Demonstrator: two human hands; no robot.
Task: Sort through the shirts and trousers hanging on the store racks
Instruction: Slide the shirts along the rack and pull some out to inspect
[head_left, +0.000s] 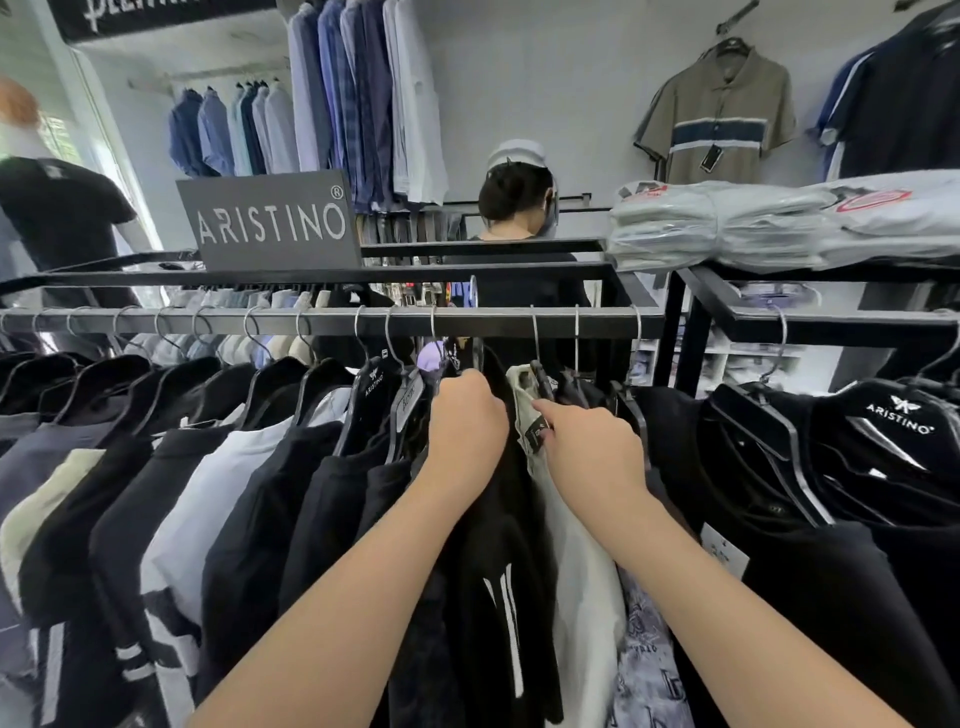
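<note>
Mid-sort, just under the rail (332, 318), parting the hanging row. Left hand (467, 415) clamped over the top of a black shirt (493, 561), fingers curled down behind the cloth, tips hidden. Right hand (589, 449) just to its right, below the same stretch of rail, pinching the neck of a white shirt (576, 571) near a dark tag (537, 434), forefinger stretched forward, other fingers curled under. Both shirts hung from the rail and touching each other, packed between dark shirts further left along the rail and more black ones past its right end. Above the rail, a grey sign (270, 223); behind the rail, a person with back turned. Risks from here, as a judgement only: pulling down on cloth instead of on a hanger, likely to drag a collar off its shoulder and drop the shirt below the rail; shoving the left bunch hard along the rail, apt to tangle the hangers (374, 387), crowded there and leaning at different angles; tugging by the tag, liable to tear it loose. Safer to slide by the hook, close under the rail, one shirt at a time. No trousers clearly told apart anywhere along the rail.
</note>
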